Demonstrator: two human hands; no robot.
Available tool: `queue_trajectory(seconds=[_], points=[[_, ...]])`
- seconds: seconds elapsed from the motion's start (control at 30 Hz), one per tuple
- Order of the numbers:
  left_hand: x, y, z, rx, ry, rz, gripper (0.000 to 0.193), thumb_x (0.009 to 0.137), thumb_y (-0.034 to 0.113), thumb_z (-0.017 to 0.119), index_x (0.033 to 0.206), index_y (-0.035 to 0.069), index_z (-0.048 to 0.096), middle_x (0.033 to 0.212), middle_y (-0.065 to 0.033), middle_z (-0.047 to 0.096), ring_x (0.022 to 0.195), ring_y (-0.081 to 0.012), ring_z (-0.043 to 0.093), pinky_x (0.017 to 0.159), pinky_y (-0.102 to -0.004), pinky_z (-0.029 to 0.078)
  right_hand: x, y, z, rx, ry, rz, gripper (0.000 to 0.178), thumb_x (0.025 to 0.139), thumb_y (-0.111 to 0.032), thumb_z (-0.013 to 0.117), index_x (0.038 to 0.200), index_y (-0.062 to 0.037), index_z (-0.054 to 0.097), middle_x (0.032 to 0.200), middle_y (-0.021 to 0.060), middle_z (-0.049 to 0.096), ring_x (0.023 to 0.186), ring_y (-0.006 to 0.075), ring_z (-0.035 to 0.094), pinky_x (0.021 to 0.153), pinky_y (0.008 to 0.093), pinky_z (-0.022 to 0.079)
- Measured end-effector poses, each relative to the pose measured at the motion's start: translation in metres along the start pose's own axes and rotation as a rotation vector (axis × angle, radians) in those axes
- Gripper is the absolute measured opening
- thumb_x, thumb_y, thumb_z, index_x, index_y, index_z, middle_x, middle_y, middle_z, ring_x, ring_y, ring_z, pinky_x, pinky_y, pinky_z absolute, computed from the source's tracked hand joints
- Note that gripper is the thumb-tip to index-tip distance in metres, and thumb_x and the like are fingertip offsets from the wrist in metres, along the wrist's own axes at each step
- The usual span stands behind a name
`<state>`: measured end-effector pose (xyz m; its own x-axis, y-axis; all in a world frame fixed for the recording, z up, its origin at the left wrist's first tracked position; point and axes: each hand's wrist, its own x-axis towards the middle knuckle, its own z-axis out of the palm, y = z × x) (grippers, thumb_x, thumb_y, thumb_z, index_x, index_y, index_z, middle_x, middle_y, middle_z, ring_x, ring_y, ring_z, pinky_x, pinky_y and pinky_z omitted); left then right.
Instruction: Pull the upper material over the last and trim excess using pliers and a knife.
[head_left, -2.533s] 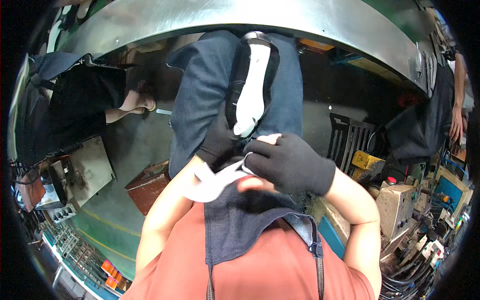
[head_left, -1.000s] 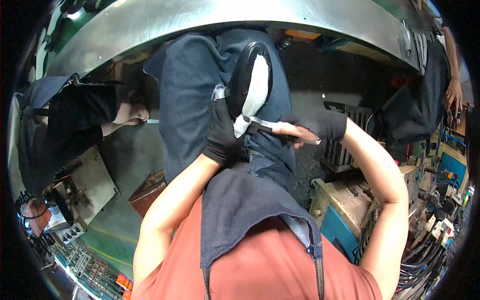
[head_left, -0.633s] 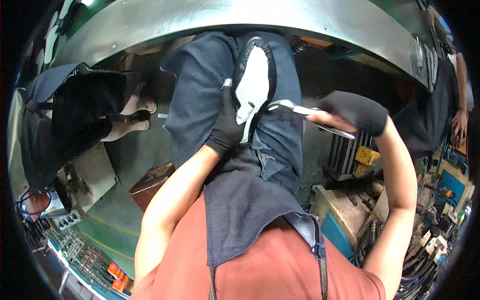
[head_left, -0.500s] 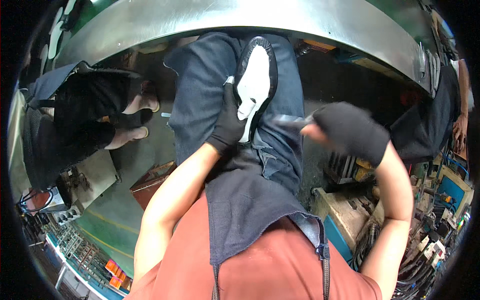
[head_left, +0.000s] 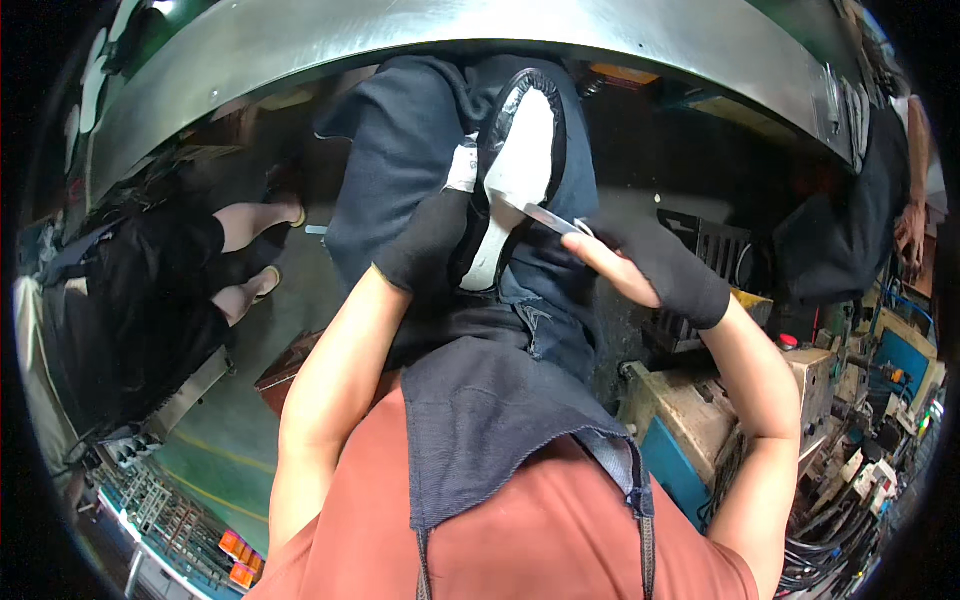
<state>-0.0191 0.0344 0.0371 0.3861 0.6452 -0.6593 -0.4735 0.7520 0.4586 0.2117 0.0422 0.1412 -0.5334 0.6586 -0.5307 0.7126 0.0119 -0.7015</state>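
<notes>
On my lap lies a black shoe upper (head_left: 486,128), underside up, with a white bottom piece (head_left: 524,150). It points away from me, toe toward the bench. My left hand (head_left: 430,235), in a black fingerless glove with white wrapping on a digit, grips its left side; most of those fingers are hidden beneath. From the right, my gloved right hand (head_left: 665,262) is closed around a metal tool with a flat blade (head_left: 550,219). The blade's tip reaches the narrow middle of the white piece; whether it touches or hovers just over it I cannot tell.
A shiny metal bench edge (head_left: 480,22) curves across the far side. People in dark clothes are at the left (head_left: 150,290) and right (head_left: 850,215). A worn machine box (head_left: 690,405) stands right of my legs, with cables beyond. A brown box (head_left: 285,375) is at lower left.
My right hand has moved left and brought the metal tool from beside the shoe onto its middle. The shoe's toe has shifted slightly right, and my left hand has moved a little left.
</notes>
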Motion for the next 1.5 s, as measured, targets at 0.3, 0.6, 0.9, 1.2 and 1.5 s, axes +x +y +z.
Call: queue_trajectory(seconds=[0.3, 0.6, 0.9, 1.2, 1.5], points=[[0.039, -0.038, -0.012, 0.532, 0.203, 0.650, 0.047, 0.105, 0.035, 0.040, 0.134, 0.000, 0.048, 0.125, -0.0166, 0.056, 0.115, -0.0285, 0.054, 0.101, -0.0359, 0.041, 0.010, 0.051, 0.035, -0.347, 0.314, -0.158, 0.033, 0.098, -0.037, 0.055, 0.095, -0.0048, 0.063, 0.078, 0.0209, 0.063, 0.072, 0.0393, 0.062, 0.065, 0.0449, 0.049], [0.011, -0.026, -0.022, 0.887, 0.071, 0.735, 0.091, 0.083, 0.025, 0.075, 0.149, -0.003, 0.019, 0.146, -0.0237, 0.038, 0.138, -0.0327, 0.038, 0.114, -0.0396, 0.031, -0.032, -0.060, -0.006, -0.643, 0.008, -0.220, 0.044, 0.094, -0.045, 0.055, 0.081, -0.0043, 0.066, 0.083, 0.0174, 0.067, 0.075, 0.0335, 0.068, 0.069, 0.0430, 0.054], [0.032, -0.021, -0.061, 0.284, 0.046, 0.207, 0.060, 0.103, 0.029, 0.048, 0.148, -0.004, 0.026, 0.142, -0.0141, 0.046, 0.135, -0.0216, 0.041, 0.109, -0.0313, 0.034, -0.033, 0.046, 0.042, -0.154, 0.111, -0.212, 0.037, 0.097, -0.038, 0.055, 0.087, -0.0030, 0.061, 0.079, 0.0209, 0.061, 0.075, 0.0407, 0.061, 0.065, 0.0441, 0.047], [0.009, -0.012, 0.021, 0.971, 0.220, 0.674, 0.055, 0.095, 0.028, 0.061, 0.138, 0.000, 0.040, 0.127, -0.0250, 0.055, 0.117, -0.0350, 0.057, 0.099, -0.0368, 0.044, -0.036, 0.037, 0.028, 0.484, 0.251, 0.233, 0.039, 0.101, -0.037, 0.054, 0.094, 0.0000, 0.062, 0.073, 0.0015, 0.058, 0.070, 0.0107, 0.055, 0.064, 0.0308, 0.045], [-0.014, -0.014, 0.002, 0.922, -0.106, 0.468, 0.081, 0.079, 0.023, 0.080, 0.144, 0.000, 0.036, 0.143, -0.0177, 0.046, 0.128, -0.0233, 0.047, 0.108, -0.0371, 0.038, 0.004, 0.000, 0.007, -0.115, 0.284, -0.195, 0.039, 0.098, -0.039, 0.053, 0.090, -0.0020, 0.064, 0.079, 0.0233, 0.063, 0.070, 0.0411, 0.062, 0.063, 0.0447, 0.047]])
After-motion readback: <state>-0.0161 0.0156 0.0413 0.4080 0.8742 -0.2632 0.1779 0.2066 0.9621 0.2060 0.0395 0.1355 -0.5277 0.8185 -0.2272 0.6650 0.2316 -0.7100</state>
